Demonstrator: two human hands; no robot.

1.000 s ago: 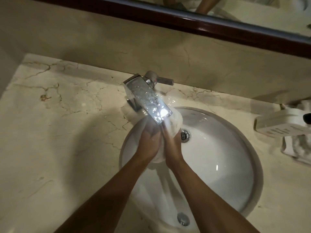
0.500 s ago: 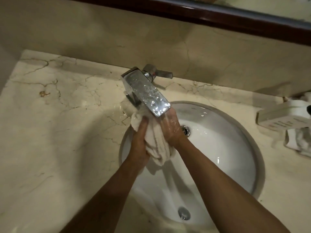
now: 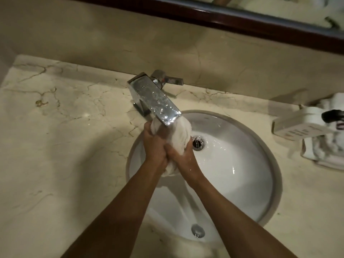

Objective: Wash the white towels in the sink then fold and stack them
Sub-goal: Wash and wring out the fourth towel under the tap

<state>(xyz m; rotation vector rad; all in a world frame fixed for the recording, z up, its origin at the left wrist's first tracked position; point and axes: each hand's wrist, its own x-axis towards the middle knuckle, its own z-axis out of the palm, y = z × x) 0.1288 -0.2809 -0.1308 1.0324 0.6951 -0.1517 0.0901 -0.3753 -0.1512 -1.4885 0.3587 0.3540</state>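
A wet white towel [image 3: 179, 135] is bunched up under the spout of the chrome faucet [image 3: 156, 101], over the left part of the round white sink [image 3: 242, 164]. My left hand [image 3: 154, 144] grips the towel's left side with curled fingers. My right hand [image 3: 183, 158] grips its lower right part, pressed against the left hand. Water runs onto the towel and into the basin. A bit of towel hangs out below my hands. More white towels [image 3: 327, 151] lie on the counter at the far right.
The marble counter [image 3: 65, 136] spreads wide to the left of the sink. A white box [image 3: 297, 128] rests on the towels at the right edge. The drain [image 3: 198, 143] and overflow [image 3: 197, 230] show in the basin. A dark-framed mirror [image 3: 242, 21] hangs above the backsplash.
My hands have come together and squeezed the towel into a tighter bunch under the spout; half a second ago it hung looser between them.
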